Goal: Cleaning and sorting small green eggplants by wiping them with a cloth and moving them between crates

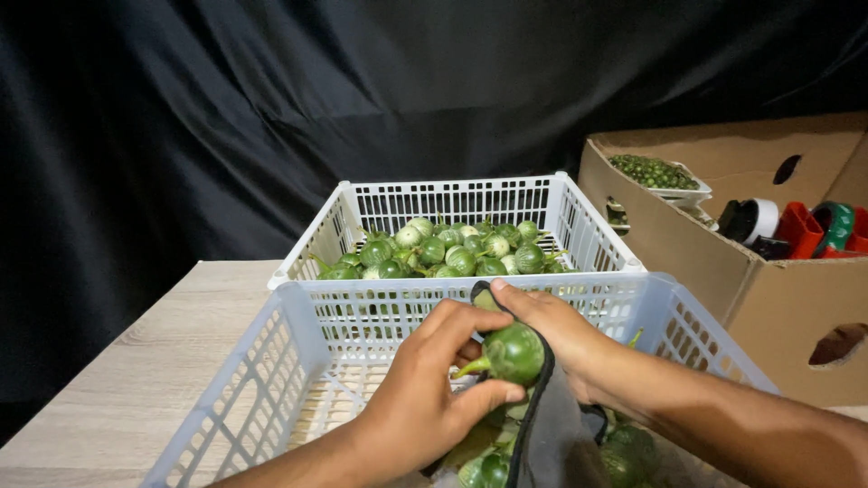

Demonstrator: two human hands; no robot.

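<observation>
Seemingly only fingertips of the left hand (425,380) pinched the round green eggplant (514,352); it could have slipped into the near basket (271,343) below. Beside it, the right hand (561,339) gripped the dark bag's rim (533,398), which might have sagged.

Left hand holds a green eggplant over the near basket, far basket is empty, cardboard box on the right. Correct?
Not quite: the far basket is not empty. The head view shows it holding a heap of green eggplants. The rest stands: the left hand holds a green eggplant over the near basket, and the cardboard box is on the right.
</observation>
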